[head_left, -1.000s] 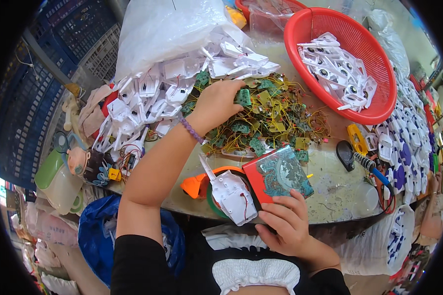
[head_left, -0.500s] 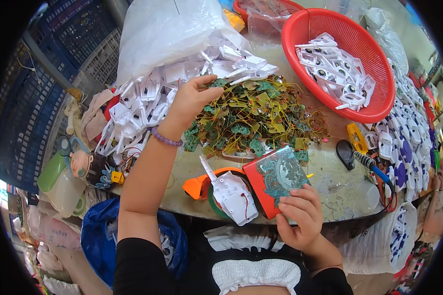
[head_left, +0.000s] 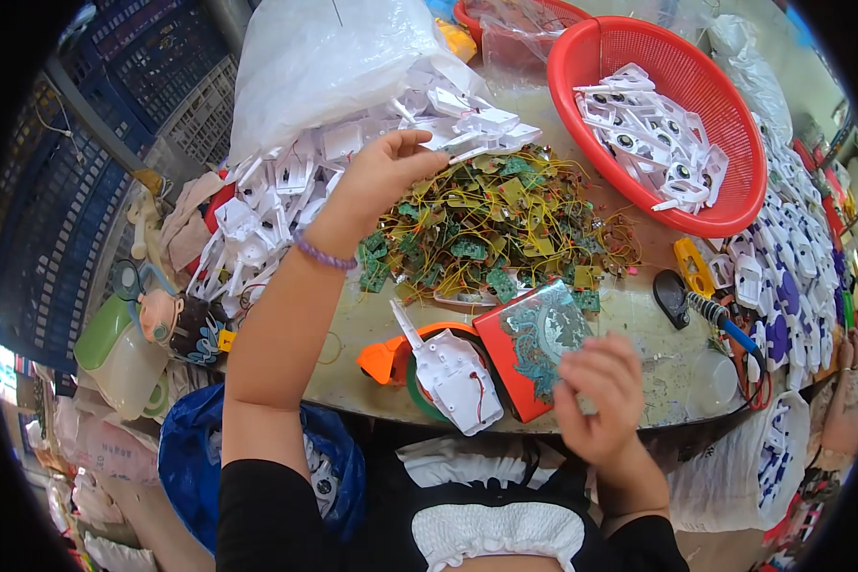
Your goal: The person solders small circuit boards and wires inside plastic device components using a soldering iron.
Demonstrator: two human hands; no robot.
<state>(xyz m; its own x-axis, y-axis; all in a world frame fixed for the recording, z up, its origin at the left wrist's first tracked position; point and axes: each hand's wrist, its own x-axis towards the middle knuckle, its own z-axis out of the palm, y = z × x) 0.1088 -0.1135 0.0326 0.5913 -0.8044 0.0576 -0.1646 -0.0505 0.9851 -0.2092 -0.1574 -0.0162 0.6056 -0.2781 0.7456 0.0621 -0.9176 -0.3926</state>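
Observation:
My left hand (head_left: 383, 186) reaches over the far left part of a heap of circuit boards (head_left: 496, 224) with yellow wires. Its thumb and bent fingers are apart, and I make out nothing held between them. My right hand (head_left: 601, 405) hovers beside a red box (head_left: 505, 357) with a patterned lid, its fingers loosely bent, apart and slightly blurred. Left of the box, a white plastic housing (head_left: 458, 386) with a stick-like antenna and a red wire rests on an orange tape dispenser (head_left: 383, 364). More white housings (head_left: 291, 186) lie beyond my left forearm.
A red basket (head_left: 567, 124) of white parts stands at the far right. A blue-handled soldering iron (head_left: 734, 334) lies near the right edge, by a clear cup (head_left: 713, 381). Below the table's left edge hangs a blue bag (head_left: 186, 467). A white sack (head_left: 324, 67) stands behind.
My right hand has lifted off the red box and moved slightly right. My left hand has shifted a little to the right and away from me over the heap.

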